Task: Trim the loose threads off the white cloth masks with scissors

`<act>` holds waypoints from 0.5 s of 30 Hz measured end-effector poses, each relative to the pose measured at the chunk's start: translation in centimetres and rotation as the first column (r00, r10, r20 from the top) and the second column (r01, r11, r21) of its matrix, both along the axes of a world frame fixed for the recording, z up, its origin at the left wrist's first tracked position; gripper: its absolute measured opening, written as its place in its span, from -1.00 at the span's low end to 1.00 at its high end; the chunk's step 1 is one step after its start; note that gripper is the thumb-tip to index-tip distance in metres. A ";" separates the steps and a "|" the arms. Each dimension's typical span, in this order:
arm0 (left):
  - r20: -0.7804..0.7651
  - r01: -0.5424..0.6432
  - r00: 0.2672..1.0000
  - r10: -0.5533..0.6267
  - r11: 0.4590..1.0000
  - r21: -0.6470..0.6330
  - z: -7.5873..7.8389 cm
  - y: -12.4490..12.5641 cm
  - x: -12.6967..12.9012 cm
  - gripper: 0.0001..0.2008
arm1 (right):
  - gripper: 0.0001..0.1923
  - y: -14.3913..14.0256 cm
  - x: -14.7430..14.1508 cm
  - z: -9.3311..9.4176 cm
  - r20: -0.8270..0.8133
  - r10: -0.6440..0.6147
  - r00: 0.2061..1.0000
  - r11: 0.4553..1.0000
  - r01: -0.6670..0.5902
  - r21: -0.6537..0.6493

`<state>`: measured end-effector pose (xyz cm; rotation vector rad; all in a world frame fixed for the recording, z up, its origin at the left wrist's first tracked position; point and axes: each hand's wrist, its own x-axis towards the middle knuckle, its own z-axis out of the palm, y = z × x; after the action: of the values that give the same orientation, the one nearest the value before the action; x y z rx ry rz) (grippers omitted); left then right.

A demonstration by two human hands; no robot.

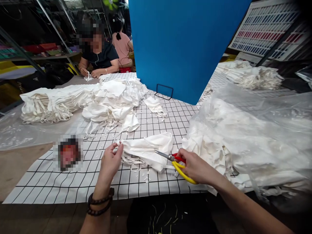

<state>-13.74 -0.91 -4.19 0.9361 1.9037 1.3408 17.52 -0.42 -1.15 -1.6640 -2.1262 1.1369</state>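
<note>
My left hand pinches the left end of a white cloth garment that lies on the checked tablecloth. Straps hang from the garment's lower left side. In my right hand is a pair of scissors with one red and one yellow handle loop. The blades look closed, or nearly so, and point left over the right part of the garment. Small white cut scraps are strewn below the garment.
A heap of white garments lies at the back left, and a single white piece nearby. A tall blue board stands behind. On the right is a clear plastic bag of white cloth. Across the table sits a person handling white cloth.
</note>
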 end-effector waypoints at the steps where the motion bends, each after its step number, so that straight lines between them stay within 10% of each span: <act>1: -0.186 -0.011 0.982 0.011 1.000 0.000 0.5 -0.7 0.2 -0.61 | -0.88 -0.2 -0.5 -0.4 0.032 0.000 0.999 1.000 -0.001 0.027; 5: -0.307 0.163 0.938 -0.163 0.986 -0.024 1.8 -3.8 3.2 -0.68 | -0.84 -0.3 -1.1 -1.5 0.087 -0.035 0.996 0.998 0.031 0.049; 7: 0.068 0.448 0.894 -0.443 0.886 -0.116 1.3 -5.2 6.0 -0.65 | -0.81 -0.3 -0.9 -1.5 -0.027 -0.066 0.997 0.998 0.066 -0.008; 10: 0.672 0.675 0.562 -0.482 0.737 -0.036 -0.1 -6.5 10.7 -0.58 | -0.71 -0.5 -0.7 -1.1 -0.365 -0.181 0.913 0.973 0.111 -0.204; 15: 0.970 0.330 0.213 -0.113 0.943 0.038 -1.0 -6.8 14.9 -0.65 | -0.52 -1.6 -1.3 -0.5 -0.621 -0.319 0.716 0.913 0.056 -0.405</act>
<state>1.16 -7.70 -5.21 0.0863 0.7819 1.0804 16.22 -2.02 -1.67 -1.2426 -1.3008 1.7978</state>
